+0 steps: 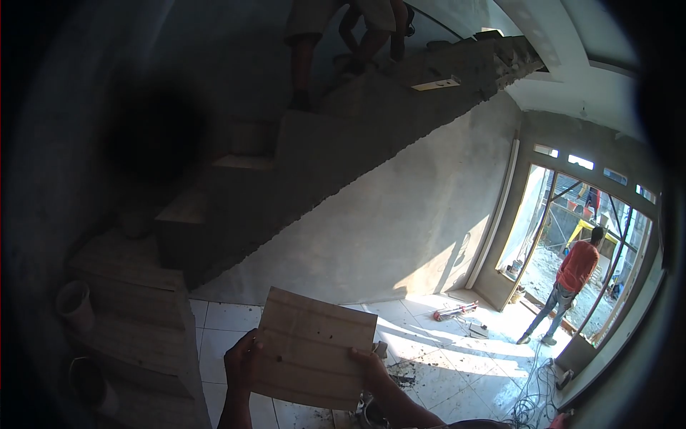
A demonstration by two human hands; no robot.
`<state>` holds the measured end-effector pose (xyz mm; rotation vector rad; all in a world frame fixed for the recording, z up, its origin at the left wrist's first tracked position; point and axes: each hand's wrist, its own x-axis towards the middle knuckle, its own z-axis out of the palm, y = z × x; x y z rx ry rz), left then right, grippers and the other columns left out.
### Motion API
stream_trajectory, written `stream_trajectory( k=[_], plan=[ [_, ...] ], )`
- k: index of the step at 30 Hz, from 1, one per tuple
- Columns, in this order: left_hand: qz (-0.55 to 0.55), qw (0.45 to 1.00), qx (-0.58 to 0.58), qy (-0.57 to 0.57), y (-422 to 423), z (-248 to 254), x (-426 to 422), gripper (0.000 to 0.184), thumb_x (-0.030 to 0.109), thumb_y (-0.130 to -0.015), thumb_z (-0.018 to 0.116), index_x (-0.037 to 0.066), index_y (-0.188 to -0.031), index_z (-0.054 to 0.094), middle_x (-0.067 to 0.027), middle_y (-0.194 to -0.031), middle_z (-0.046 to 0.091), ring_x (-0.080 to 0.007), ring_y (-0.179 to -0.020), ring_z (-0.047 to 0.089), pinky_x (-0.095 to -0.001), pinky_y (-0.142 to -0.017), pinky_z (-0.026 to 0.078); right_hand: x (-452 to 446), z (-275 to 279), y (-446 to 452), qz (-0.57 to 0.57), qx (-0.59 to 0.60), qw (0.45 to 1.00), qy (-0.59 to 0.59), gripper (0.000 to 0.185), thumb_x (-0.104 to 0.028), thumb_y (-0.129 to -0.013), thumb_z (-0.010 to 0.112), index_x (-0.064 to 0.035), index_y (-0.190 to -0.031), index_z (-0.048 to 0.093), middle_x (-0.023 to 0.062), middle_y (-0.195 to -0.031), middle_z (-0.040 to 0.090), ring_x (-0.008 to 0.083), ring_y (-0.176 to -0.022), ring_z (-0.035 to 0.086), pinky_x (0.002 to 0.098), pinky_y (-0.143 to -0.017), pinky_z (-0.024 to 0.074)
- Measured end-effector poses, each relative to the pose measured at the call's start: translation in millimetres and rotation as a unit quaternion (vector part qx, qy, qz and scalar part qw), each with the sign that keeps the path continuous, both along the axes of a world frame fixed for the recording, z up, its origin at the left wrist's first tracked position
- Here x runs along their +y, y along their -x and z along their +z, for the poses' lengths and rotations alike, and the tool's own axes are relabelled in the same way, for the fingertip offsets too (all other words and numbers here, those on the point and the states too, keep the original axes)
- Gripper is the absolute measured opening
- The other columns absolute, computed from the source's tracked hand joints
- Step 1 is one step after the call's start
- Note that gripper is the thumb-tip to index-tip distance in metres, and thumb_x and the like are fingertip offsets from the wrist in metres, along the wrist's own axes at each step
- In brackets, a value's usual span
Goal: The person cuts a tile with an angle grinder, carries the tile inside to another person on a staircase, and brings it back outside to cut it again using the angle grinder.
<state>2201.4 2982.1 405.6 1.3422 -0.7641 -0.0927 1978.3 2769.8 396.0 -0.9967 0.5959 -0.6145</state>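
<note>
A flat, brownish rectangular board or tile (311, 350) with faint bands and a few dark specks is held up in front of me, slightly tilted, above the white tiled floor. My left hand (241, 359) grips its left edge, with the fingers partly behind it. On the lower right side, my right hand (368, 368) holds it with the thumb on the near face; the other fingers are hidden. A small greyish object (380, 349) shows just beyond my right hand, too unclear to name.
Unfinished stairs (314, 150) rise to the right, with a person (343, 28) on them. Two buckets (75, 306) stand on the lower left steps. A red tool (455, 311) and tangled cables (532, 400) lie on the floor. Another person (575, 275) stands by the doorway.
</note>
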Motion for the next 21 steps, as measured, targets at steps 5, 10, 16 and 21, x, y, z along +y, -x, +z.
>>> stream_trajectory(
  k=[5,10,16,21],
  plan=[
    [0.001,1.0,0.027,-0.004,3.9,4.6,1.8,0.048,0.028,-0.093,0.068,-0.003,-0.129,0.062,-0.0141,-0.113,0.073,-0.0171,-0.104,0.066,-0.0323,-0.092,0.051,2.9,2.9,1.2,-0.003,-0.001,1.0,0.001,0.059,-0.026,-0.088,0.075,0.0087,-0.13,0.053,0.0205,-0.119,0.063,0.0323,-0.105,0.066,0.0466,-0.091,0.0559],
    [0.001,0.999,0.031,0.009,-0.6,-5.6,-0.5,0.048,0.028,-0.093,0.069,-0.003,-0.129,0.062,-0.0127,-0.112,0.072,-0.0164,-0.103,0.066,-0.0323,-0.092,0.05,9.0,11.9,0.4,-0.002,0.017,1.0,0.001,0.059,-0.026,-0.088,0.075,0.0089,-0.13,0.053,0.0204,-0.119,0.064,0.0324,-0.107,0.066,0.0469,-0.092,0.055],
    [-0.012,0.998,0.061,0.031,-3.3,-12.9,-0.5,0.05,0.032,-0.092,0.07,-0.003,-0.126,0.064,-0.0132,-0.112,0.072,-0.0168,-0.102,0.066,-0.0318,-0.092,0.05,12.5,14.6,0.5,0.005,0.012,1.0,-0.004,0.06,-0.026,-0.088,0.075,0.0092,-0.131,0.052,0.0206,-0.12,0.063,0.0323,-0.107,0.066,0.047,-0.092,0.0548],
    [0.001,0.997,0.056,0.054,-7.8,-19.9,-2.6,0.054,0.036,-0.091,0.072,-0.004,-0.126,0.064,-0.0131,-0.113,0.072,-0.017,-0.102,0.065,-0.0317,-0.092,0.05,17.4,22.2,0.7,0.007,0.02,1.0,0.007,0.06,-0.027,-0.088,0.075,0.009,-0.131,0.052,0.0207,-0.12,0.063,0.0322,-0.107,0.065,0.0465,-0.092,0.0547]
  ],
)
